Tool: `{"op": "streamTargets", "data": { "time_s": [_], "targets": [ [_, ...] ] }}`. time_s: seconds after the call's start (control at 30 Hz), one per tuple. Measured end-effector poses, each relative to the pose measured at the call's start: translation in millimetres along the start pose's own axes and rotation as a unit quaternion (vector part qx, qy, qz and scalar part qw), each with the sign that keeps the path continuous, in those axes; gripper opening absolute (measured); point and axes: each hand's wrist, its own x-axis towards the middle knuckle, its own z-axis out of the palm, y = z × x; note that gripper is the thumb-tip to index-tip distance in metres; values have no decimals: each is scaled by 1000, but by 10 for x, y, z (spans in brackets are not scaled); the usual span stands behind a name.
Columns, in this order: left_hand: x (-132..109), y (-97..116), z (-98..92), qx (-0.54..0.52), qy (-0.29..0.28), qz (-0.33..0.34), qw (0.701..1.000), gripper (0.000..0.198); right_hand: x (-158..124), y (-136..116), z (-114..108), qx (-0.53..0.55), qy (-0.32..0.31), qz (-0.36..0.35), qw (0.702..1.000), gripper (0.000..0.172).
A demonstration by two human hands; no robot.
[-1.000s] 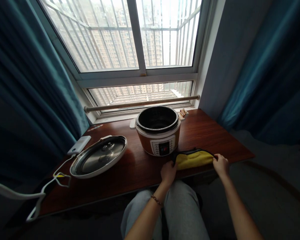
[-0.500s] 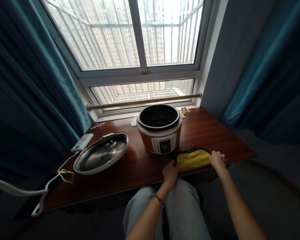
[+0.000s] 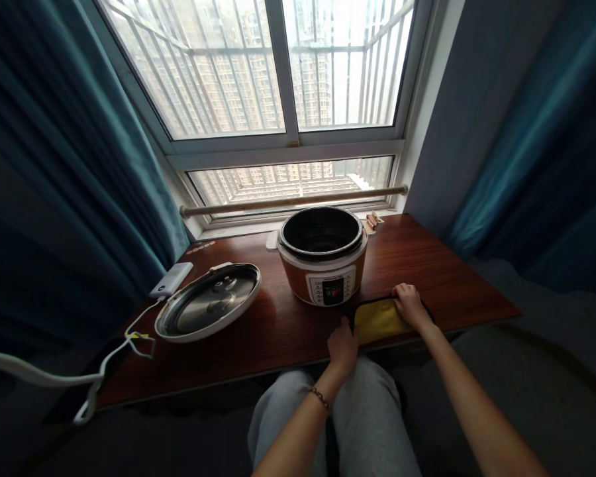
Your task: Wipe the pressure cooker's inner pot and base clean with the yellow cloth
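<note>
A yellow cloth with a dark border (image 3: 380,320) lies folded on the table's front edge, in front of the rice cooker. My left hand (image 3: 342,346) is closed on the cloth's left end. Across the cloth's right part lies my right hand (image 3: 410,306), palm down, with its fingers stretched toward the far border. Just behind the cloth stands the rice cooker (image 3: 300,278), brown and white with a control panel. Its lid is off and the dark inner pot (image 3: 322,232) shows inside.
The cooker's lid (image 3: 213,301) lies upturned on the table's left side. Beside it are a white box-like device (image 3: 171,279) and a white cable (image 3: 104,364). The brown tabletop (image 3: 451,285) ends close to my knees. A window with a rail (image 3: 298,201) is behind.
My right hand has moved left from the cloth's right end onto its upper right part. The cloth looks flatter. My left hand stays at the left end. The view has shifted slightly.
</note>
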Motion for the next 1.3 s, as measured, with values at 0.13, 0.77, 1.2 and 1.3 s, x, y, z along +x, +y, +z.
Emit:
{"op": "streamTargets", "data": {
  "time_s": [0.13, 0.77, 1.2, 1.3],
  "targets": [
    [-42, 56, -30, 19, 49, 22, 998, 33, -38, -95, 102, -4, 47, 23, 999, 29],
    [202, 93, 302, 53, 40, 290, 955, 57, -470, -251, 452, 56, 61, 55, 995, 59],
    [85, -37, -123, -111, 53, 353, 927, 49, -594, 150, 538, -57, 57, 115, 990, 71],
    [87, -255, -557, -197, 186, 370, 888, 45, -439, 70, 386, -3, 69, 130, 989, 73]
  ]
}}
